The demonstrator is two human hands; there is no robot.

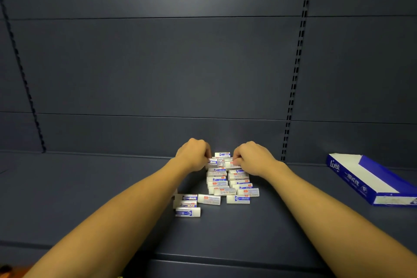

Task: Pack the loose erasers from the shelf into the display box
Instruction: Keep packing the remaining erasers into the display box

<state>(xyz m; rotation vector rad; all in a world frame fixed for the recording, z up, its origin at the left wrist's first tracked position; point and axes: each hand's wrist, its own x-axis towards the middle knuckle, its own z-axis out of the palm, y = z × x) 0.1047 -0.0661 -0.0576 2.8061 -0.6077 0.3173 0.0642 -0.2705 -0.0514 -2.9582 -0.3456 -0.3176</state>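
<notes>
Several white erasers in blue and white sleeves lie in a loose pile (222, 184) on the dark shelf (90, 187), near its back wall. My left hand (194, 156) is at the pile's far left end, fingers curled round an eraser (212, 161). My right hand (253, 158) is at the far right end, fingers curled on another eraser (230, 164). The blue and white display box (370, 178) lies open on the shelf at the far right, well away from both hands, with its inside showing white.
The shelf's dark back panel (158, 74) rises just behind the pile. A slotted upright (293, 88) runs down the wall right of the hands, another at the far left (24, 83). The shelf's front edge (225, 257) is close to me.
</notes>
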